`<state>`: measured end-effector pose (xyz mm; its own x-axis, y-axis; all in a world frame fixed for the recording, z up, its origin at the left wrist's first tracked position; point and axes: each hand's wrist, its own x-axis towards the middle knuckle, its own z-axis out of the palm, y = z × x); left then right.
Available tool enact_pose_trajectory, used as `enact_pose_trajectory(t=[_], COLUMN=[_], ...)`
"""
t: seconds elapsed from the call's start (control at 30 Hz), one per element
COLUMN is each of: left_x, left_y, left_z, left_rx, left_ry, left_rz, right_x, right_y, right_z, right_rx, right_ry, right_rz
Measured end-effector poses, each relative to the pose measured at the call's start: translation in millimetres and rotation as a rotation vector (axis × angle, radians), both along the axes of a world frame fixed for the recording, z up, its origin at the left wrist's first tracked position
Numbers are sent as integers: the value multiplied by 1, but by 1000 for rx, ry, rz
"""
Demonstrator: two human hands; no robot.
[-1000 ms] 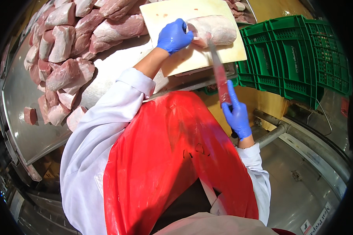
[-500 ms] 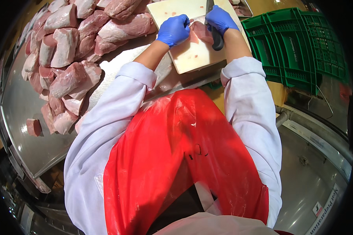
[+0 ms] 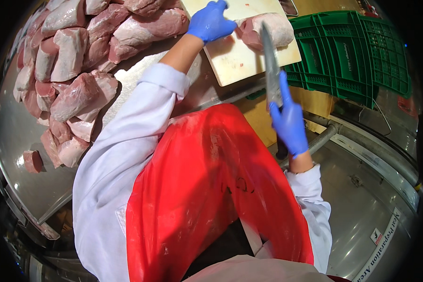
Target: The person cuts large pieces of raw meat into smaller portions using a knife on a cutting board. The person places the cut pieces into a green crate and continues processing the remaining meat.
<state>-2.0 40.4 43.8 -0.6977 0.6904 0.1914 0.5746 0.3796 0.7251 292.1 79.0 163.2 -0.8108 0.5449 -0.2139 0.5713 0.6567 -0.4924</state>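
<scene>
My left hand (image 3: 210,22), in a blue glove, is at the left of a pale pink meat piece (image 3: 265,32) on the white cutting board (image 3: 223,66), thumb and fingers apart, with nothing visible in them. My right hand (image 3: 289,122), also blue-gloved, is closed on the black handle of a long knife (image 3: 270,56), index finger stretched along the blade. The blade points up and away, its tip over or on the meat; contact is unclear. A big pile of raw meat pieces (image 3: 70,56) lies left of the board, with a lone small piece (image 3: 33,161) apart from it.
The pile lies on a steel table (image 3: 14,131). Green plastic crates (image 3: 343,51) stand at the right, beside a metal pipe rail (image 3: 324,136) and a lower steel surface (image 3: 357,197). My red apron (image 3: 207,178) fills the lower middle.
Half a second ago both hands were together at the meat. My right hand has since pulled back toward me with the knife. My left hand has risen slightly and its fingers have spread.
</scene>
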Motion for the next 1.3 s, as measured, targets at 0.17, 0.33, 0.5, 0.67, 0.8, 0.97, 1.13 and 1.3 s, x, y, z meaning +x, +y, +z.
enact_pose_trajectory(t=[0.17,0.33,0.5,0.67,0.8,0.97,1.13,1.3], left_x=[-18,3,-7,-8,-13,-9,-13,-19], left_y=[31,34,29,41,34,41,44,35], left_z=[-8,-13,-25,-31,-27,-26,-35,-30], left_rx=[-207,-166,-158,-128,-91,-33,-56,-71], left_ry=[-97,-58,-77,-74,-160,-170,-211,-185], left_rz=[-200,-208,-105,-121,-85,-25,-47,-1], right_x=[-116,-202,-238,-241,-227,-193,-155,-128], right_y=[81,167,182,216,138,117,69,23], right_z=[-4,-53,-89,-137,-103,-118,-87,-46], right_rx=[-130,-201,-354,338,413,485,438,448], right_ry=[77,85,80,-58,-315,-209,-319,-348], right_rz=[-147,-156,-259,106,187,279,152,175])
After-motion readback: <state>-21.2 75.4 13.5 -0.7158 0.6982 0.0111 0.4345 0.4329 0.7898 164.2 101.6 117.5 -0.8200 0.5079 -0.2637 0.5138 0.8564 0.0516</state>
